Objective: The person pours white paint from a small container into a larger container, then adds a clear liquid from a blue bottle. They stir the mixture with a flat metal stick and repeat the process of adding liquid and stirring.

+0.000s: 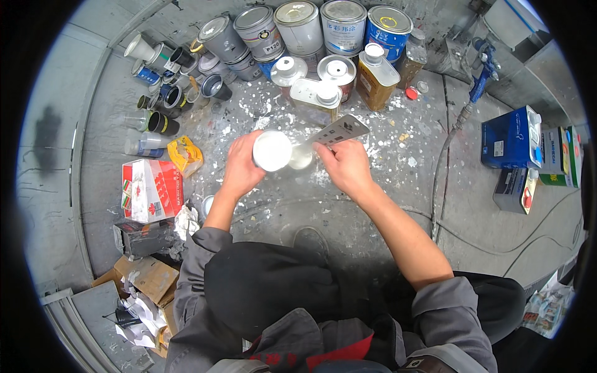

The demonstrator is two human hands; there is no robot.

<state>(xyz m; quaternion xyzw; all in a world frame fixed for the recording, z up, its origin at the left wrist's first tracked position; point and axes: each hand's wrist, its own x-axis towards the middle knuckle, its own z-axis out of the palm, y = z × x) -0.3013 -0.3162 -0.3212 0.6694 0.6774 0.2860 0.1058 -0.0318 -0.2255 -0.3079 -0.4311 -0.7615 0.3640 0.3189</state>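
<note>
My left hand (244, 163) is wrapped round a cup (272, 151) whose round top looks white; I cannot tell whether that is paint or a lid. My right hand (346, 166) grips a flat grey stir stick (341, 130) with dark square marks, its wide end pointing up to the right. The stick's lower end comes near a pale translucent cup (302, 158) on the floor, between my hands. Whether it dips into that cup cannot be made out. Just beyond my hands stands a rectangular metal can (314, 99) with a white cap.
Large round paint cans (297, 28) line the far wall. Used mixing cups (163, 123) and a red-and-white box (152, 189) are at left. A blue spray gun (482, 74) with its hose (437, 168) and a blue can (510, 138) are at right. White paint spots cover the floor (398, 193).
</note>
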